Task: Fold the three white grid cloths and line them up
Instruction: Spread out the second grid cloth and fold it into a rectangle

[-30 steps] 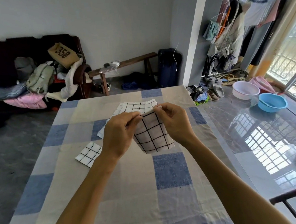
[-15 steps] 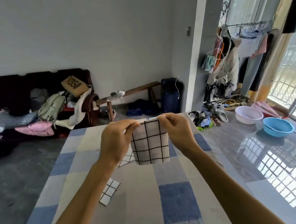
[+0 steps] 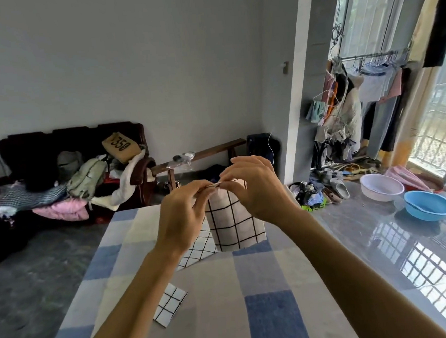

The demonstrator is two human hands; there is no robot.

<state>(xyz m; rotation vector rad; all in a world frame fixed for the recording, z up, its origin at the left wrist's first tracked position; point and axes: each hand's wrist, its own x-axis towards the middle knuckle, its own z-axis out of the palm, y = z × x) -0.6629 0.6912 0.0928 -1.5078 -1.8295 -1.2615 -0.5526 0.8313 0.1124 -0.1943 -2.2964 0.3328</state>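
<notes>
A white grid cloth (image 3: 234, 220) hangs in the air above the table, folded into a narrow strip. My left hand (image 3: 182, 219) and my right hand (image 3: 255, 190) pinch its top edge close together. A second grid cloth (image 3: 198, 249) lies unfolded on the table behind my left wrist, mostly hidden by it. A third grid cloth (image 3: 169, 307), folded small, lies on the table near my left forearm.
The table carries a blue, grey and cream checked cover (image 3: 269, 321). A sofa piled with bags and clothes (image 3: 66, 177) stands at the back left, a wooden bench (image 3: 205, 154) behind the table. Two basins (image 3: 427, 204) and a clothes rack (image 3: 357, 101) stand at the right.
My hands have drawn closer together at the top edge, so the hanging cloth is narrower. The camera has tilted upward, showing more of the wall and less of the table.
</notes>
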